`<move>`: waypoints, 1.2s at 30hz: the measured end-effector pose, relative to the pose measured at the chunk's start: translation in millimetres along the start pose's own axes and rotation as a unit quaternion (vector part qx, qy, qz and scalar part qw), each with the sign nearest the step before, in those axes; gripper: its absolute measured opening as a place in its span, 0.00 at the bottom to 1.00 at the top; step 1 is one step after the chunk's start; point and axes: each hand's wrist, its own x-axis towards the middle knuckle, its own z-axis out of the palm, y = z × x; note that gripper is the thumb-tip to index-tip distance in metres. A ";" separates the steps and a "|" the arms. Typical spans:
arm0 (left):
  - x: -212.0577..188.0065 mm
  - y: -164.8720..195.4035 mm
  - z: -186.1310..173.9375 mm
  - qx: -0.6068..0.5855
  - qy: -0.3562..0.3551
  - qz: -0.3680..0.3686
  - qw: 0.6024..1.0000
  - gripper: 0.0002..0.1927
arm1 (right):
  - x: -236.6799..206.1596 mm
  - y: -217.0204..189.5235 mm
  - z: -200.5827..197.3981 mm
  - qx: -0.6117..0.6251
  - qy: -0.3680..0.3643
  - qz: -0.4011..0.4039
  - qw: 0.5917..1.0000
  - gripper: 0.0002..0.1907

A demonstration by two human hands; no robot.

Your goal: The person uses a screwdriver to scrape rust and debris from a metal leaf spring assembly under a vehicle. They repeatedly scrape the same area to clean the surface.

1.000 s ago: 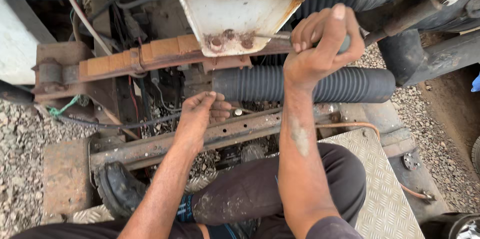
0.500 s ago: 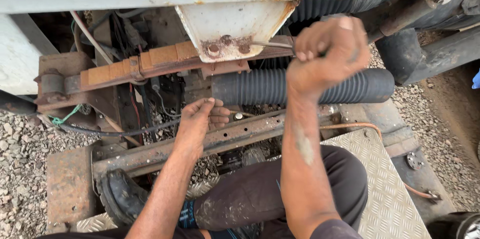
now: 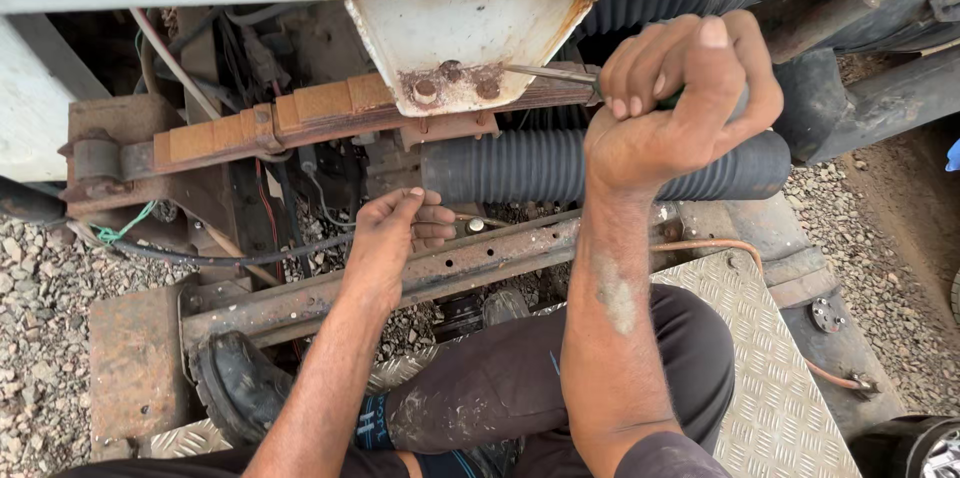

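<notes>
You are gripping a screwdriver [image 3: 560, 75] tight in your right hand [image 3: 680, 108], its tip reaching left onto the rusty bracket bolts [image 3: 455, 86]. Your left hand [image 3: 395, 238], loosely curled, is bracing on the rusty rail [image 3: 500, 258] below. Next probably calls for steady leverage.

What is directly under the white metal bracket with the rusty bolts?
Under the white bracket lies a rusty bar, then a black ribbed hose. The right hand covers the hose's middle part and the screwdriver handle.
</notes>
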 end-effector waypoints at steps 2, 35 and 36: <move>0.6 1.8 0.8 0.003 0.003 0.004 1.000 0.15 | 3.0 5.8 1.9 -0.017 0.009 0.001 1.000 0.19; 2.7 -0.2 -2.2 -0.012 -0.001 0.019 1.000 0.14 | 3.6 1.8 4.0 -0.047 0.004 -0.063 0.997 0.19; 3.1 -0.1 -2.2 -0.008 0.000 0.017 1.000 0.14 | 2.3 2.9 5.0 -0.060 0.006 -0.068 0.996 0.20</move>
